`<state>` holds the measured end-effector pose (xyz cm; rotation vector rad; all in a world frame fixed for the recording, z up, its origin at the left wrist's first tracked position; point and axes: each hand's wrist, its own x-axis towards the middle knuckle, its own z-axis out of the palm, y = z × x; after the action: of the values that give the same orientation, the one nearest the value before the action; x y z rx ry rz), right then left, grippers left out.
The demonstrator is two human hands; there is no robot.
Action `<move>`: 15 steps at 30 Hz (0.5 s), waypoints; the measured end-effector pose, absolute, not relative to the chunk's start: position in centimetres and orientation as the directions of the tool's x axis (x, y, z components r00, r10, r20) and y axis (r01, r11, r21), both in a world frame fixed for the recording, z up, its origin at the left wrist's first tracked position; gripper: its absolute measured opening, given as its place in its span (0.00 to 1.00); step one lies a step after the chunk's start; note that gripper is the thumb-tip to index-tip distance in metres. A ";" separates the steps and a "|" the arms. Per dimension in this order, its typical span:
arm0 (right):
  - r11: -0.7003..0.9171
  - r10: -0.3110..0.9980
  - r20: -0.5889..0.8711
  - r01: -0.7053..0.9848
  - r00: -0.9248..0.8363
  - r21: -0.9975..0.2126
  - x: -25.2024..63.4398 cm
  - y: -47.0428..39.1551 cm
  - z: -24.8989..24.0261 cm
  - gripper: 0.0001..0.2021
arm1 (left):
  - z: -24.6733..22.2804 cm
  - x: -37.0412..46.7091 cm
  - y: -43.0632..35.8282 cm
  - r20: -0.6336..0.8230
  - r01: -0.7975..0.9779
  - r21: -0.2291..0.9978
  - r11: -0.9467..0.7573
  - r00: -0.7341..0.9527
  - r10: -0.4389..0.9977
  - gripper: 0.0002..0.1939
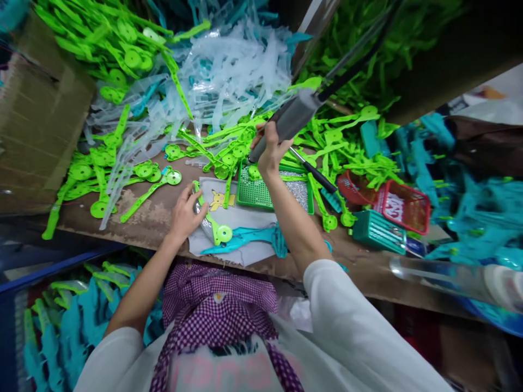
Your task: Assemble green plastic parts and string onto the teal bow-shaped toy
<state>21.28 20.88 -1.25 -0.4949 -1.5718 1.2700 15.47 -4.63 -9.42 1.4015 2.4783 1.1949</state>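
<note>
My right hand (269, 155) is wrapped around a grey electric screwdriver (297, 114), held tilted above a green basket (312, 204) with small silvery screws. My left hand (184, 216) grips a long lime-green plastic part (210, 220) with a round end, paired with a clear piece along its side. Beneath that part lies a pale cloth (245, 256) printed with a yellow cartoon figure. A teal plastic part (253, 235) rests on the cloth, just right of the green part's round end. The screwdriver's tip is hard to make out.
Behind my hands are heaps of clear plastic parts (237, 65) and lime-green parts (122, 49). To the right stand a red basket (427, 212), a teal basket (379, 234) and a clear bottle (441, 275). A cardboard box (44, 120) borders the left side.
</note>
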 end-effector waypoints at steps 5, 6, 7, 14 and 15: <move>0.390 0.807 0.452 -0.232 -0.380 -0.891 20.6 22.0 -4.0 0.26 | -8.5 16.7 -6.5 0.207 0.532 0.764 0.366 -0.739 0.641 0.31; 0.388 0.812 0.447 -0.224 -0.374 -0.894 20.5 22.1 -4.1 0.26 | -8.4 17.2 -7.0 0.160 0.493 0.778 0.389 -0.755 0.635 0.34; 0.382 0.817 0.438 -0.218 -0.374 -0.898 20.5 22.1 -4.1 0.26 | -8.3 17.7 -7.4 0.121 0.465 0.785 0.409 -0.763 0.635 0.35; 0.382 0.809 0.430 -0.199 -0.399 -0.903 20.7 22.3 -4.4 0.29 | -8.7 19.4 -8.3 -0.011 0.390 0.826 0.407 -0.711 0.703 0.51; 0.383 0.808 0.432 -0.199 -0.401 -0.902 20.7 22.3 -4.4 0.29 | -8.8 19.4 -8.3 -0.026 0.372 0.833 0.409 -0.712 0.701 0.53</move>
<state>20.71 22.32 -4.45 -0.5528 -1.6142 1.2254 19.36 -8.31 -8.79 0.9227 2.2982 1.2175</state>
